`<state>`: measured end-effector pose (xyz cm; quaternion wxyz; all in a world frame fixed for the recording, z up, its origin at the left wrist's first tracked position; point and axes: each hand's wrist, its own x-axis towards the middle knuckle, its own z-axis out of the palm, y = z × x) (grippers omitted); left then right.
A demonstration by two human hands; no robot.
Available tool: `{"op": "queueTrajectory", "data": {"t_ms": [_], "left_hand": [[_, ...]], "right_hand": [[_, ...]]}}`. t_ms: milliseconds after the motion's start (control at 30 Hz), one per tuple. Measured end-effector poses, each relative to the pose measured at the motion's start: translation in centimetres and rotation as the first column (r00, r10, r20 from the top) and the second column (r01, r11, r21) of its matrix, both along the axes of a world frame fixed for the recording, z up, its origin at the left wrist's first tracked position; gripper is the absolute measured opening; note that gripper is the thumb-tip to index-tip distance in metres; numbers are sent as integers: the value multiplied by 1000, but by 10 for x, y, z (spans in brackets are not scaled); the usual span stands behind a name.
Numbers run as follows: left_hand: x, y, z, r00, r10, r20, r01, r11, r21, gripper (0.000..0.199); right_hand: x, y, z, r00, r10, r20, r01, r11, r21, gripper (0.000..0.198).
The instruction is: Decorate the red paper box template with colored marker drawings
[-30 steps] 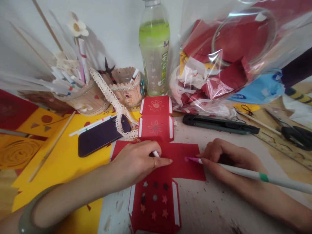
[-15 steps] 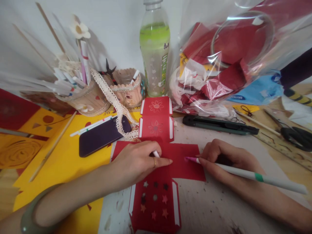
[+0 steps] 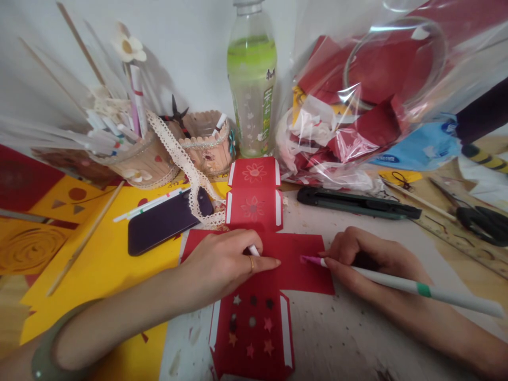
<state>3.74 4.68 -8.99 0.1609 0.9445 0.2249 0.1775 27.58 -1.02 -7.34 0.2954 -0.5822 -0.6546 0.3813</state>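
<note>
A cross-shaped red card (image 3: 293, 243) with white strips along several edges lies flat before me. Flowers are drawn on its two far panels, and star stickers (image 3: 268, 346) dot the near one. My right hand (image 3: 373, 259) grips a white felt-tip marker (image 3: 397, 281) with a green band. Its pink tip touches the right panel beside a small pink mark. Resting on the middle of the card, my left hand (image 3: 226, 259) stretches its index finger toward that panel. Its other fingers curl round a small white stub (image 3: 253, 250), perhaps a marker cap, mostly hidden.
A dark phone (image 3: 166, 222) and lace ribbon (image 3: 174, 148) lie left, over yellow paper. Behind stand wooden-stick holders (image 3: 135, 159) and a green drink bottle (image 3: 252, 90). A box cutter (image 3: 357, 203), scissors (image 3: 482, 222), ruler (image 3: 456, 241) and plastic bag of scraps (image 3: 357, 121) occupy the right.
The marker's rear end has shifted very slightly right, while its tip stays at nearly the same spot on the card. My left hand looks still.
</note>
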Motion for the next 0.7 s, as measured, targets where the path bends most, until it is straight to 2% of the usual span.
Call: {"op": "queueTrajectory", "data": {"t_ms": [400,700], "left_hand": [[0,0,0,1000,-13,4,13,1000,23,31],[0,0,-1,1000,-8,11,8,1000,0,32]], "right_hand": [[1,-1,-3,998,37,-58,-40,998,-56,28],[3,-2,-3,998,30,-55,-32,999,-35,28]]}}
